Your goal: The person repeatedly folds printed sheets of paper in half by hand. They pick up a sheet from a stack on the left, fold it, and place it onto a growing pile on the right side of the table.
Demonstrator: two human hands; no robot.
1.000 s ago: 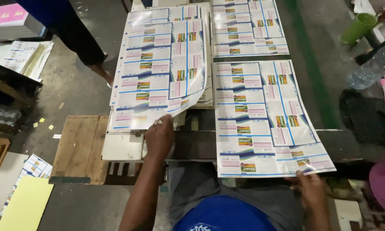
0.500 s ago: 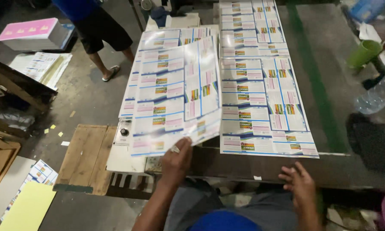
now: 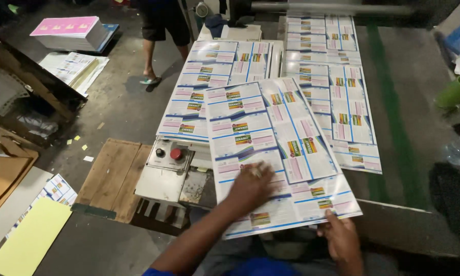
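The printed sheet [image 3: 271, 153] lay tilted across the near part of the desk [image 3: 409, 128], with its far end turned a little to the left. It was glossy and carried rows of blue, white and pink labels. The left hand [image 3: 250, 186] was on top of the sheet, near its near left part, with the palm down and the fingers spread flat on the paper; a ring showed on one finger, though the hand was a little blurred. The right hand [image 3: 340, 240] was at the near right corner of the sheet, and its thumb and fingers pinched the near edge there. So the sheet reached away from both hands toward the far side, and both hands touched its near end.

Under its left part, a stack of similar sheets [image 3: 209, 92] lay to the far left. To the right, other printed sheets [image 3: 337, 97] lay in a line on the desk, running to the far end, and the held sheet covered their left border. Just left of the left hand there was a grey control box [image 3: 166, 168] with a red button and a black button. A green cup [image 3: 457, 92] lay at the right edge. On the floor, far left, a person [image 3: 161, 36] in dark shorts stood beside a pink-topped paper stack [image 3: 69, 31].
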